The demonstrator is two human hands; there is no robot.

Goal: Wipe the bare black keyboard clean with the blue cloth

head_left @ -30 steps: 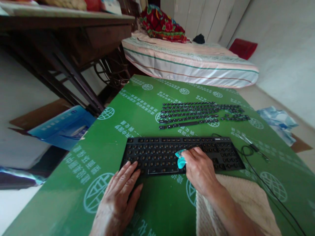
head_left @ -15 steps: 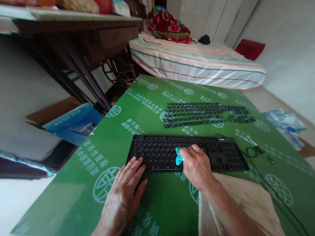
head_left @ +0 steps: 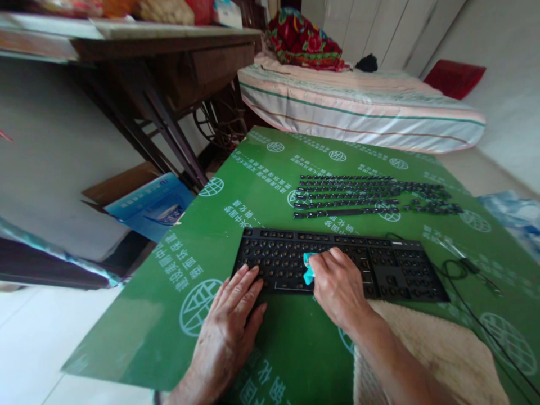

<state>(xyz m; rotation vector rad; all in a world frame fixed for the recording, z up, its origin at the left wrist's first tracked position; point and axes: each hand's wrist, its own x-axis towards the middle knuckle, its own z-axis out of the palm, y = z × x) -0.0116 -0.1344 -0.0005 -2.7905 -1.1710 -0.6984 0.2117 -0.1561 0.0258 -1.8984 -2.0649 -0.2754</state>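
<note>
A black keyboard (head_left: 388,264) with its keycaps off lies across the green tabletop, small key stems showing in its rows. My left hand (head_left: 230,315) rests on its lower-left corner, fingers stretched out and thumb apart on the table. Over the middle of the keyboard, my right hand (head_left: 337,284) is closed around a small teal cloth (head_left: 309,270), which touches the keys' bed. Behind the keyboard, the loose black keycaps (head_left: 346,197) are laid out in rows. Under my right forearm lies a beige towel (head_left: 439,343).
To the right, a black cable (head_left: 458,298) and a thin metal tool (head_left: 449,247) lie on the green table (head_left: 139,332). A wooden desk (head_left: 169,50) stands at left, above a blue box (head_left: 152,205). A bed (head_left: 358,109) is beyond the table.
My right hand and the teal cloth have moved a little left along the keyboard. My left hand stays at the corner. The whole view has turned slightly left.
</note>
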